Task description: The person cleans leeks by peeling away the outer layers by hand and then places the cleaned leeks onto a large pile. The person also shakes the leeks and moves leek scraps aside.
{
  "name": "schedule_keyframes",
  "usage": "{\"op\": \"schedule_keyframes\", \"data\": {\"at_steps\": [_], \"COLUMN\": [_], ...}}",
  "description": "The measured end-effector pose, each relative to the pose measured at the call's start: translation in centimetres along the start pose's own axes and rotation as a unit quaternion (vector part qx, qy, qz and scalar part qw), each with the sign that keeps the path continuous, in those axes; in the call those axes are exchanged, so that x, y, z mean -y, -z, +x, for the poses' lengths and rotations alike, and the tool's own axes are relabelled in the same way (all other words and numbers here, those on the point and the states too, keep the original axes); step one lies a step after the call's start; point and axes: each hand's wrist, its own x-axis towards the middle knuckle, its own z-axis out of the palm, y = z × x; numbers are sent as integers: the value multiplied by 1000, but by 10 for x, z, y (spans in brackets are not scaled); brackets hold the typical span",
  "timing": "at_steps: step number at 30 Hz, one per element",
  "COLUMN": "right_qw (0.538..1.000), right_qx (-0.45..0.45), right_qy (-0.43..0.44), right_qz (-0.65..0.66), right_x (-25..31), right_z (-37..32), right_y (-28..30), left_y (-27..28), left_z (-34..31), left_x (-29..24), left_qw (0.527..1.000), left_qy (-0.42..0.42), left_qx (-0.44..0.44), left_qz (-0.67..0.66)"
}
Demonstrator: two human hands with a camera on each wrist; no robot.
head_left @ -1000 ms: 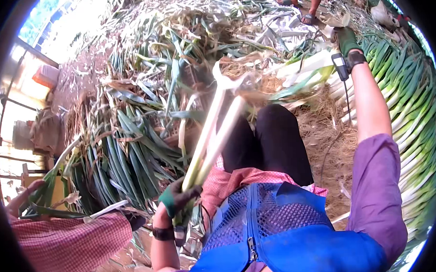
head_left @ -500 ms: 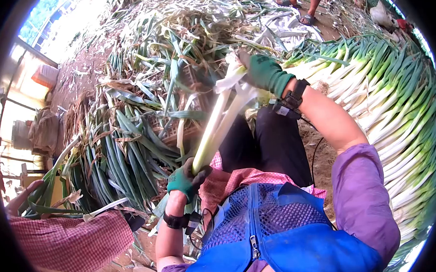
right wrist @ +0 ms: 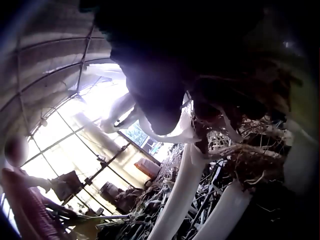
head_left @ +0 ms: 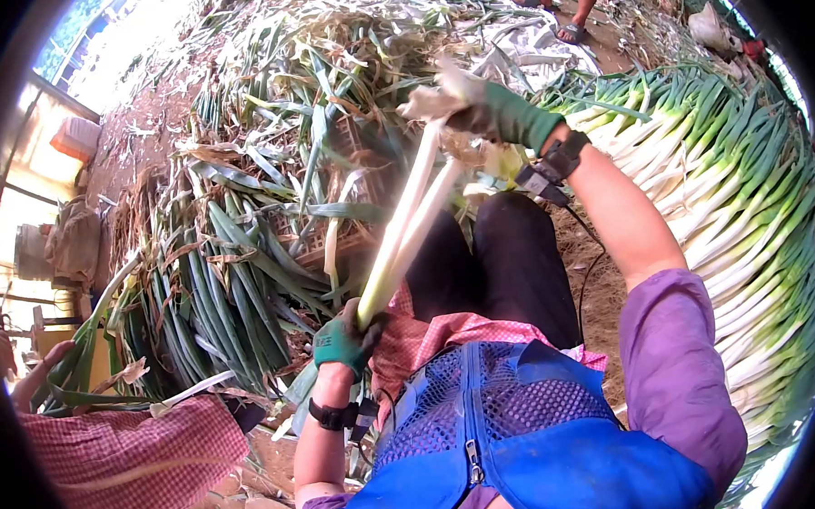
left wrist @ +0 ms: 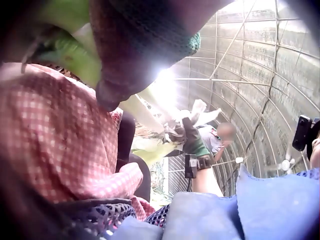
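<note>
My gloved left hand (head_left: 343,341) grips two leeks (head_left: 397,232) low on their stalks, and their white ends point up and away from my lap. At those white root ends is my gloved right hand (head_left: 509,114), its fingers pinching loose white outer skin (head_left: 426,104). In the right wrist view the dark fingers (right wrist: 160,112) sit over the tip of one white stalk (right wrist: 177,195), with a curl of skin (right wrist: 122,112) hanging beside them. The second stalk (right wrist: 225,212) shows its roots next to it. The left wrist view shows the left hand (left wrist: 135,50) from close up.
Rows of leeks (head_left: 696,196) line the ground on my right. On my left stands a heap of untrimmed leeks (head_left: 214,299), with leaf scraps (head_left: 326,58) beyond. A person in a checked sleeve (head_left: 134,448) is close on the left; another person's feet (head_left: 572,31) are far ahead.
My right hand has come in from the far right to the leeks' root ends, then shifted slightly with the loose skin. My left hand has kept its grip, moving up a little.
</note>
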Motion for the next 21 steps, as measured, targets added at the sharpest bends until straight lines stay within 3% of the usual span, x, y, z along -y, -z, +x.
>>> {"op": "schedule_keyframes", "data": {"at_steps": [4, 7, 10, 11, 14, 15, 17, 18, 19, 21], "right_qw": [989, 946, 957, 978, 943, 945, 902, 906, 908, 905], "right_qx": [7, 5, -78, -139, -244, -295, -330, -324, -281, -195], "right_qy": [-84, -46, 10, 6, -178, -126, -37, -11, -36, -94], "right_qz": [-122, -320, -279, -156, -142, 69, 275, 273, 308, 366], "right_x": [25, 35, 23, 6, -94, -83, -52, -48, -49, -52], "right_z": [2, 4, 0, 4, 39, 23, 3, -3, -7, -14], "right_y": [-16, -25, -32, -35, -2, 16, 46, 50, 49, 47], "left_y": [1, 0, 1, 1, -4, -6, -10, -15, -25, -35], "left_z": [-1, -2, -4, -3, -1, 0, -3, -7, -6, -4], "left_x": [-4, -4, -4, -3, 8, 13, 21, 28, 45, 47], "left_qw": [1000, 1000, 1000, 1000, 997, 995, 987, 982, 984, 968], "left_qy": [2, 10, 10, 11, 20, 23, 44, 55, 64, 48], "left_qx": [-12, -9, -5, -9, 3, 11, 23, 32, 52, 39], "left_qz": [23, 21, 13, -1, -73, -101, -153, -179, -157, -243]}}
